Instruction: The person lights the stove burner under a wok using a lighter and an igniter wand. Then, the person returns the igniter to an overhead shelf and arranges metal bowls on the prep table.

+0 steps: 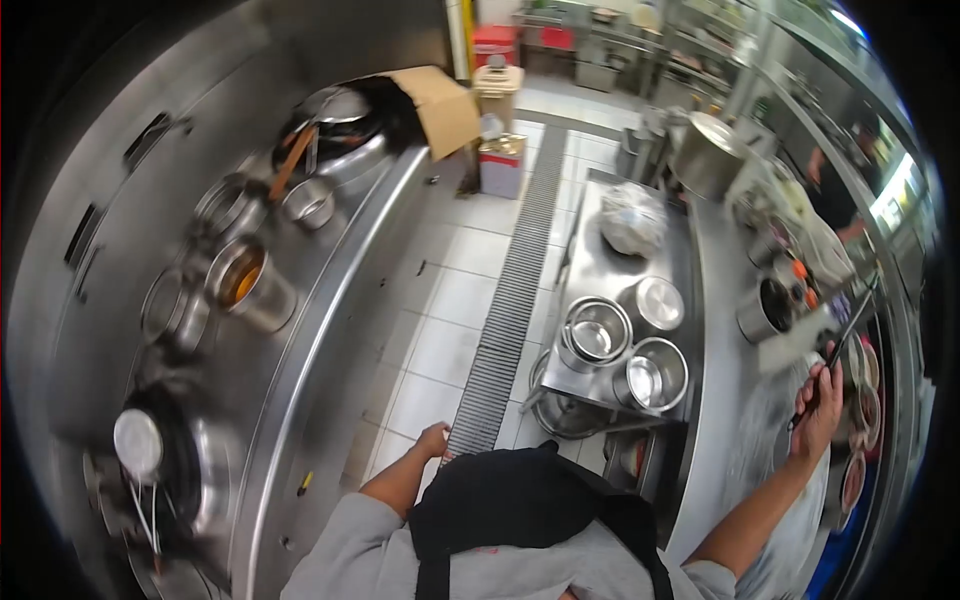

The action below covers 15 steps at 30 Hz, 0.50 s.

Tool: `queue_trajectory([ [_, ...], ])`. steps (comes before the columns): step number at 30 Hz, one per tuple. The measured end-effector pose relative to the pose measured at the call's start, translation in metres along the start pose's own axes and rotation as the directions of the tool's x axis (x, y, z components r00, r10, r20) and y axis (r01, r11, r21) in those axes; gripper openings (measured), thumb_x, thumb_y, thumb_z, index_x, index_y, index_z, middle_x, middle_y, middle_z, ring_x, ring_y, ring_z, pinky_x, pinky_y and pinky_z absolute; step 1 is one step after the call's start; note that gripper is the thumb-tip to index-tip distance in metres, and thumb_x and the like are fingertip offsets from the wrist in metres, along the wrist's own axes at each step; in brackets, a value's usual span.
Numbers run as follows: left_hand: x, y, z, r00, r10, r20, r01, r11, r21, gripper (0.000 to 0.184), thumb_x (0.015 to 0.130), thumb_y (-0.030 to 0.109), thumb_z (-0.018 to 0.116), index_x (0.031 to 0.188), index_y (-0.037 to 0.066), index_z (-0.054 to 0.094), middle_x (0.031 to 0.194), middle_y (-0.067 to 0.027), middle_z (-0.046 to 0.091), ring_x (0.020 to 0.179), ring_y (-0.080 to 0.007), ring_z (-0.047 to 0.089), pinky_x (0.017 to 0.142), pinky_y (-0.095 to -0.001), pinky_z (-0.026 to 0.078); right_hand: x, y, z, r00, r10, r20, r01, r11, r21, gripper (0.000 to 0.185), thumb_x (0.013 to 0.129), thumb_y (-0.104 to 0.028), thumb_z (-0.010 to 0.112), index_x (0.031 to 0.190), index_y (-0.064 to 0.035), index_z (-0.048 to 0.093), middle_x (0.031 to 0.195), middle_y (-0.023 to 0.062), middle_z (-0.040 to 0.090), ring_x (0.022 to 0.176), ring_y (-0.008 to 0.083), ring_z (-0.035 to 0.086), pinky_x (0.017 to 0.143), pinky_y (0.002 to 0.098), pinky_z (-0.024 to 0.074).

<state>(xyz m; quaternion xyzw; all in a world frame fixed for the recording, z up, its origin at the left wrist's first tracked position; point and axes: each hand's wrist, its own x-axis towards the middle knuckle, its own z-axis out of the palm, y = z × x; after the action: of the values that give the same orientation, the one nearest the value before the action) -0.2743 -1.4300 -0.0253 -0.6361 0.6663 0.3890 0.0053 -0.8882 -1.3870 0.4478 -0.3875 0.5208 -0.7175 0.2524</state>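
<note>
My right hand (820, 411) is raised over the right-hand counter, its fingers wrapped round a long, thin dark utensil (858, 318) that points up and away. Below that hand lies a pale, plastic-like sheet (765, 490) on the counter. Low in front of my body, my left hand (434, 439) hangs over the floor beside the drain grate (510, 300). Its fingers look curled, and whatever they may hold is hidden. Nearest to it on the right, steel pots (652, 375) stand on a low steel table (590, 383).
On the left, a steel cooking counter (310, 350) bears a pot with orange liquid (240, 285), woks and a cardboard sheet (438, 108). A large lidded pot (708, 155) stands at the back right. Behind the right shelf is another person's arm (852, 232). Bins stand at the aisle's far end.
</note>
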Motion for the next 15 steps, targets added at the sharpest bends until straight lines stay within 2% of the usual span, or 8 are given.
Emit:
queue_trajectory([
  [2, -0.011, 0.033, -0.011, 0.971, -0.239, -0.022, 0.226, 0.94, -0.254, 0.036, 0.079, 0.011, 0.071, 0.115, 0.011, 0.064, 0.105, -0.0181, 0.07, 0.106, -0.034, 0.065, 0.089, -0.041, 0.053, 0.022, 0.011, 0.013, 0.997, 0.045, 0.063, -0.042, 0.998, -0.049, 0.048, 0.1, -0.014, 0.053, 0.145, -0.003, 0.041, 0.092, -0.0003, 0.054, 0.062, 0.0023, 0.045, 0.047, 0.0166, 0.0368],
  [5, -0.005, 0.012, 0.014, 0.956, -0.2, -0.214, 0.176, 0.976, -0.126, 0.032, 0.082, 0.016, 0.069, 0.114, 0.012, 0.064, 0.101, -0.0179, 0.071, 0.102, -0.0329, 0.067, 0.088, -0.0407, 0.053, 0.051, 0.03, 0.038, 0.98, 0.136, 0.146, -0.126, 0.989, -0.076, 0.045, 0.098, -0.016, 0.056, 0.14, -0.001, 0.045, 0.089, -0.0003, 0.055, 0.06, 0.0017, 0.044, 0.046, 0.0164, 0.0348],
  [8, -0.025, -0.001, 0.018, 0.967, -0.243, -0.07, 0.22, 0.945, -0.241, 0.028, 0.085, 0.019, 0.065, 0.112, 0.012, 0.066, 0.103, -0.0193, 0.07, 0.101, -0.0336, 0.067, 0.088, -0.0417, 0.053, 0.078, 0.054, 0.061, 0.945, 0.235, 0.229, -0.213, 0.97, -0.119, 0.043, 0.098, -0.018, 0.057, 0.137, -0.0017, 0.048, 0.085, -0.0008, 0.056, 0.059, 0.0013, 0.045, 0.045, 0.0159, 0.0342],
  [9, -0.031, -0.01, 0.019, 0.965, -0.26, 0.016, 0.257, 0.941, -0.219, 0.037, 0.078, 0.006, 0.056, 0.112, 0.012, 0.067, 0.106, -0.0202, 0.069, 0.104, -0.0351, 0.064, 0.089, -0.0423, 0.051, 0.081, 0.057, 0.078, 0.943, 0.258, 0.208, -0.22, 0.957, -0.191, 0.045, 0.095, -0.018, 0.059, 0.136, -0.0014, 0.049, 0.083, -0.0016, 0.057, 0.058, 0.0019, 0.044, 0.045, 0.0163, 0.0336],
  [12, -0.048, -0.052, 0.024, 0.976, -0.209, 0.059, 0.217, 0.947, -0.235, 0.035, 0.085, 0.024, 0.057, 0.115, 0.008, 0.067, 0.115, -0.0218, 0.067, 0.112, -0.0368, 0.061, 0.098, -0.0426, 0.048, 0.092, 0.073, 0.119, 0.937, 0.312, 0.159, -0.246, 0.909, -0.336, 0.052, 0.089, -0.017, 0.062, 0.136, 0.0004, 0.049, 0.081, -0.0003, 0.058, 0.055, 0.0039, 0.045, 0.045, 0.0195, 0.034],
  [13, -0.06, -0.065, 0.024, 0.982, -0.188, -0.022, 0.181, 0.967, -0.181, 0.037, 0.085, 0.024, 0.058, 0.117, 0.008, 0.067, 0.116, -0.0222, 0.066, 0.112, -0.0377, 0.061, 0.097, -0.0438, 0.048, 0.093, 0.07, 0.135, 0.925, 0.334, 0.182, -0.261, 0.905, -0.337, 0.053, 0.088, -0.017, 0.063, 0.137, 0.0008, 0.049, 0.08, 0.0001, 0.058, 0.058, 0.004, 0.047, 0.047, 0.0204, 0.0355],
  [14, -0.065, -0.057, 0.002, 0.965, -0.244, 0.098, 0.261, 0.94, -0.22, 0.037, 0.086, 0.023, 0.056, 0.117, 0.007, 0.066, 0.115, -0.0225, 0.066, 0.113, -0.0382, 0.061, 0.097, -0.0454, 0.048, 0.09, 0.068, 0.151, 0.925, 0.348, 0.152, -0.3, 0.915, -0.269, 0.046, 0.089, -0.019, 0.063, 0.131, -0.0014, 0.055, 0.078, -0.003, 0.053, 0.058, 0.0029, 0.044, 0.047, 0.0191, 0.0329],
  [15, -0.052, -0.114, 0.031, 0.998, -0.022, -0.06, 0.007, 0.971, -0.238, 0.036, 0.087, 0.024, 0.055, 0.115, 0.006, 0.067, 0.11, -0.0227, 0.068, 0.105, -0.0384, 0.064, 0.093, -0.0459, 0.05, 0.091, 0.066, 0.156, 0.918, 0.343, 0.198, -0.311, 0.934, -0.178, 0.047, 0.088, -0.019, 0.065, 0.131, -0.0011, 0.055, 0.08, -0.0017, 0.055, 0.061, 0.0035, 0.047, 0.049, 0.0191, 0.0359],
])
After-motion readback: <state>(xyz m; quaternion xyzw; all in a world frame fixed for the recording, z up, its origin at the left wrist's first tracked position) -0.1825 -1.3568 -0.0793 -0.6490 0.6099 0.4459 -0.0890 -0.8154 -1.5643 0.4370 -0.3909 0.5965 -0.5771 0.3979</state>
